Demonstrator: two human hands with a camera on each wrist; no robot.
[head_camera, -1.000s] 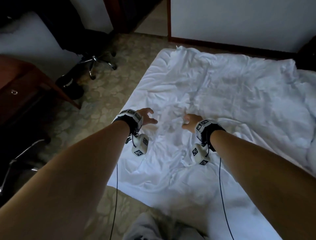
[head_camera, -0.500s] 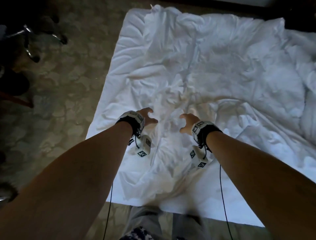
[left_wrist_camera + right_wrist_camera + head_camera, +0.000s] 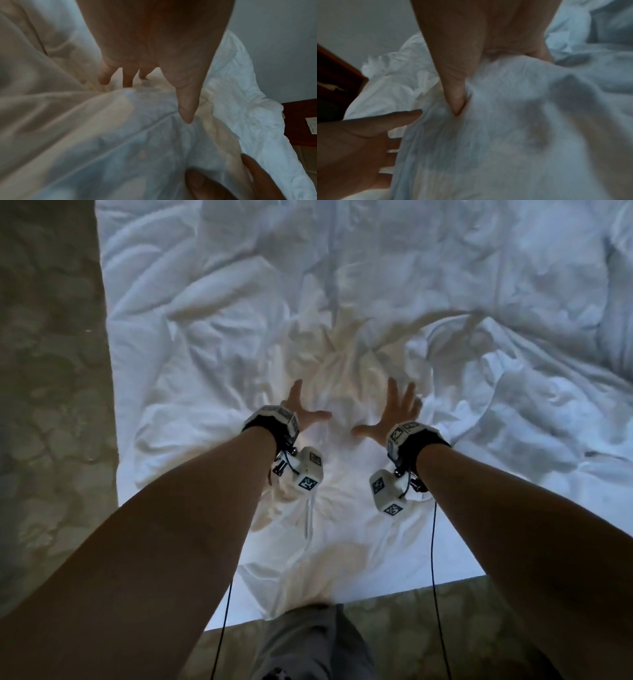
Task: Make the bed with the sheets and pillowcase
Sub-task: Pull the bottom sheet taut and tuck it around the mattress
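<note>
Head view: two bare arms reached out over a bed from its near edge.
Sheet: the white sheet (image 3: 342,302) lay all over the bed, full of bumps and folds, with a big bunched hill on the right side.
Left hand: the left hand (image 3: 301,409) lay on the sheet near the middle, its fingers (image 3: 104,75) spread apart and holding nothing.
Right hand: the right hand (image 3: 394,412) lay just beside it, palm down, fingers spread apart too, holding nothing.
Thumbs: the two thumbs pointed at each other with a raised fold of sheet between them.
Right wrist view: the right thumb (image 3: 455,100) pushed into the cloth.
Job so far: the sheet was on the bed but not smooth, so I think the hands were about to flatten it.
Pillowcase: I could not see one.
Floor: a patterned carpet (image 3: 51,405) showed at the left and near the person's legs.
What could go wrong: a push that only goes forward might shove the fold into a bigger heap, not flatten it.
Another worry: the near edge of the sheet hung loose at the bed's edge, so a hard push might drag it up and leave the mattress bare there.
Last worry: the wrist cables (image 3: 433,542) hung close to the cloth and might snag a fold.
</note>
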